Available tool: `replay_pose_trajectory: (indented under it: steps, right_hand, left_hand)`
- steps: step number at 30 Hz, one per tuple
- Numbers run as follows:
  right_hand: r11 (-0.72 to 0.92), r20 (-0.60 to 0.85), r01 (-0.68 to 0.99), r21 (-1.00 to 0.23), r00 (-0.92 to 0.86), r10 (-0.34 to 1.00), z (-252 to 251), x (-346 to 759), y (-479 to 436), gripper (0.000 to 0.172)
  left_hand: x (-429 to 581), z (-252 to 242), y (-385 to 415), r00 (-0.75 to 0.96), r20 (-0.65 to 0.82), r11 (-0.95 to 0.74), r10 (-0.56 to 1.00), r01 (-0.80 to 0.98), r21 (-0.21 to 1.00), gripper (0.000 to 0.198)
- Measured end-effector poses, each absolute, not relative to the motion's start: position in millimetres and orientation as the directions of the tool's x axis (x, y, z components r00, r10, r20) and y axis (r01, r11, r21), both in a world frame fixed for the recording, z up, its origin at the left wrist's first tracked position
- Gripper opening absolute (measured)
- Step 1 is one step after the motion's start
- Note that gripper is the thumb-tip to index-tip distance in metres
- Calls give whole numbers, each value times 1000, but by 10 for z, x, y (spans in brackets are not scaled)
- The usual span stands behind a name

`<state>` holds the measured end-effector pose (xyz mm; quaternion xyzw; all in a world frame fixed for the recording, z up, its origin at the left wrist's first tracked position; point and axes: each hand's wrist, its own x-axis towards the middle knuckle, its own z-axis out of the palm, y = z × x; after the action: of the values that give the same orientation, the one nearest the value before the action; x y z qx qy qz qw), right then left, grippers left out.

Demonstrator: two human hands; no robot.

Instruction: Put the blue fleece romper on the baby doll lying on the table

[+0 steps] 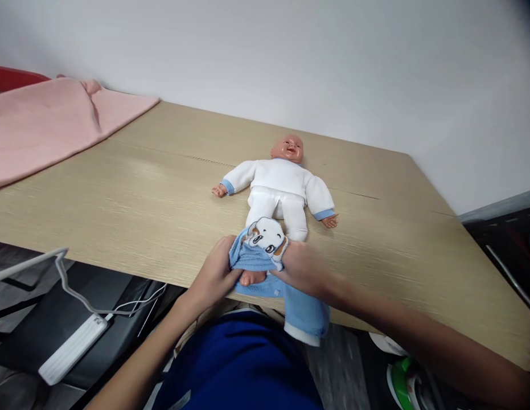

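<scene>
A baby doll (276, 173) in a white top with blue cuffs lies on its back on the table, head toward the wall. Blue pants (256, 259) with a white dog face on them are bunched around one of its feet, and the bare foot pokes out at the near end. My left hand (220, 267) grips the left edge of the bunched fabric. On the other side my right hand (303, 266) is closed on the pants near the dog's face. The other pant leg (306, 313) hangs over the table's front edge.
The wooden table (153, 199) backs onto a white wall. A pink cloth (55, 122) lies at the far left beside a red object (17, 78). Below the front edge, a white power strip (72, 348) with cables rests on a black chair (29, 341).
</scene>
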<state>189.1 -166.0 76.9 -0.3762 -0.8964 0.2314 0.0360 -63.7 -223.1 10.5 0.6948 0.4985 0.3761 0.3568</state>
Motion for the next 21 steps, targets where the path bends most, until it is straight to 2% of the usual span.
replay_pose_trajectory:
  steps: [2,5,9,13,18,21]
  right_hand:
    - [611,-103,658,-440,-713,694,787,1918,-1570,20]
    - [612,-77,652,-448,-710,700,830,1939,-1427,26]
    - [636,-11,524,-566,-776,630,883,1951,-1219,27]
    - [626,62,406,-666,-806,588,878,1995,-997,46]
    - [474,-65,429,-769,-790,610,851,2037,-852,62]
    - [481,-55,383,-788,-824,565,919,2052,-915,67]
  left_hand:
    - [-702,144,-2156,237,144,-237,961,429,872,25]
    - [-813,231,-2001,317,79,-216,945,424,880,34]
    - [-933,317,-1769,431,22,-224,902,423,878,40]
    - [-985,355,-1557,523,53,-275,851,358,892,34]
    - [-1005,467,-1359,611,65,-313,789,309,898,30]
    - [-1036,496,-1329,629,54,-291,775,280,915,33]
